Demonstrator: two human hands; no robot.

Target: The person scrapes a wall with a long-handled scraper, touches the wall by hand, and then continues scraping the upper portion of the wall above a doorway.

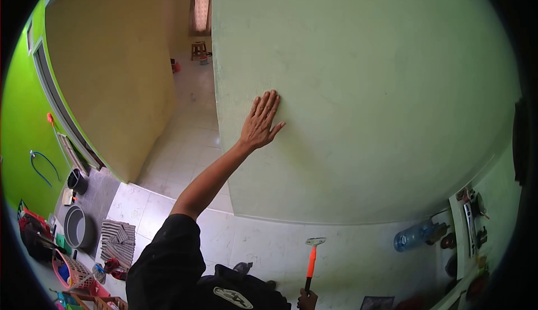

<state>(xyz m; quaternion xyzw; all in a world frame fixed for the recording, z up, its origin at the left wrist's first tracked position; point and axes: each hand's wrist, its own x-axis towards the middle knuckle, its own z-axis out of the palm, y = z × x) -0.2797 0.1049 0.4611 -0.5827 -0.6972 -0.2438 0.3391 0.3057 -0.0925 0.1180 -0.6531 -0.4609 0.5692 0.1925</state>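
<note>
My left hand point(260, 124) lies flat against the pale green wall point(364, 86), near its left edge, with the fingers stretched upward and the thumb apart. Low in the view, my right hand point(307, 300) is wrapped round the handle of a scraper point(311, 262) with an orange and black grip. The scraper points upward, its metal head at the top, over the white tiled floor and apart from the wall.
A doorway opens onto a tiled floor point(179, 147) with a wooden stool point(198, 50) beyond. At left are a grey basin point(78, 227), striped cloth point(117, 243) and pink basket point(72, 268). A blue water bottle point(412, 238) lies at right beside a shelf point(460, 231).
</note>
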